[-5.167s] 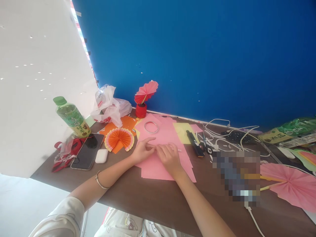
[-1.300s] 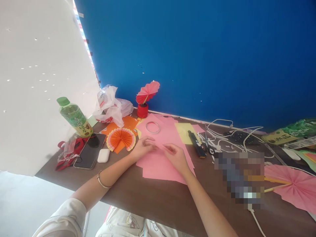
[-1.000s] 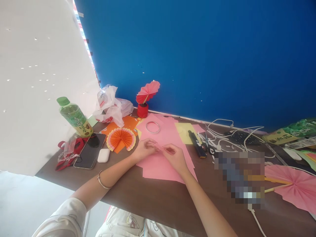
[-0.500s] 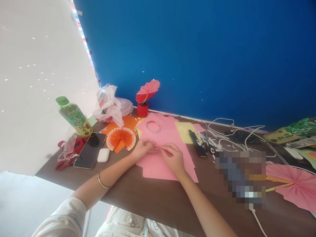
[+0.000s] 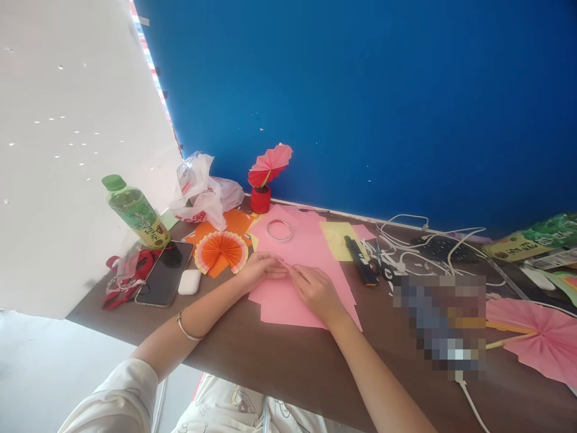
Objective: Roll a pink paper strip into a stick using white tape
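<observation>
Over the pink paper sheets (image 5: 297,307), my left hand (image 5: 262,270) and my right hand (image 5: 315,291) meet fingertip to fingertip. Both are closed in a pinch on a narrow piece of pink paper (image 5: 287,265), mostly hidden by the fingers. Just behind them a silver bangle (image 5: 279,239) lies on the sheets. Left of my left hand is a pleated orange paper fan (image 5: 222,249) with a pink and yellow rim.
A tilted green-capped bottle (image 5: 137,213), a phone (image 5: 164,276) and a white earbud case (image 5: 189,282) stand left. Right are a black box cutter (image 5: 360,260), scissors (image 5: 383,267), tangled white cables (image 5: 424,261) and a pink fan (image 5: 541,343). A red pot (image 5: 260,199) stands behind.
My right hand has turned slightly, its fingers lying flatter and closer along the pink paper. My left hand has barely shifted. Nothing else on the table has moved.
</observation>
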The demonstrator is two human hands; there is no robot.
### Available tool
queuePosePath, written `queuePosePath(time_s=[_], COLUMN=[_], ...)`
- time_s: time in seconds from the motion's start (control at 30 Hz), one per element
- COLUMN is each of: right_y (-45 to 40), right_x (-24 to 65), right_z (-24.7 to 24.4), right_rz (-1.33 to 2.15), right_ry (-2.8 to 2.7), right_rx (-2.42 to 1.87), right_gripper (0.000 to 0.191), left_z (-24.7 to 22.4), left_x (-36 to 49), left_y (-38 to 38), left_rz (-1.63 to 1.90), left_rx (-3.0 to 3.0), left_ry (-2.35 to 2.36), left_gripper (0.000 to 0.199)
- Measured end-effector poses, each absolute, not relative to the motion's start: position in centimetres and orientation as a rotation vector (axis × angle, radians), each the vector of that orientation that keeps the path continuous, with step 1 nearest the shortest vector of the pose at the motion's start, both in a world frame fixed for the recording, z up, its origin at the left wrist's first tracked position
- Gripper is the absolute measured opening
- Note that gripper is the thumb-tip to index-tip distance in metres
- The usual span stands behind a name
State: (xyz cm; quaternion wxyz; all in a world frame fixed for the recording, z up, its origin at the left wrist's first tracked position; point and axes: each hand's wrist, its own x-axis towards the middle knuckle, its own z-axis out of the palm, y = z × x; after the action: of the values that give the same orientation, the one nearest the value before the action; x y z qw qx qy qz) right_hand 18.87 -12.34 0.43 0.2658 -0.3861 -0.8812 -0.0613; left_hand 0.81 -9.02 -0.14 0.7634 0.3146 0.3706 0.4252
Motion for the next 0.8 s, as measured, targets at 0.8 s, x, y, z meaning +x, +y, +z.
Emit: queuePosePath(time_s=[0.8], right_y=[-13.2], right_x=[17.8], right_z=[2.6], right_rz=[1.092], right_ry=[-1.729], right_rx=[-1.312], right_gripper=[0.032], left_z=[0.4], left_x=[0.5], left_y=[-9.4], left_rz=[0.925], left_rx=[1.204], left_ry=[0.792], left_gripper=[0.028])
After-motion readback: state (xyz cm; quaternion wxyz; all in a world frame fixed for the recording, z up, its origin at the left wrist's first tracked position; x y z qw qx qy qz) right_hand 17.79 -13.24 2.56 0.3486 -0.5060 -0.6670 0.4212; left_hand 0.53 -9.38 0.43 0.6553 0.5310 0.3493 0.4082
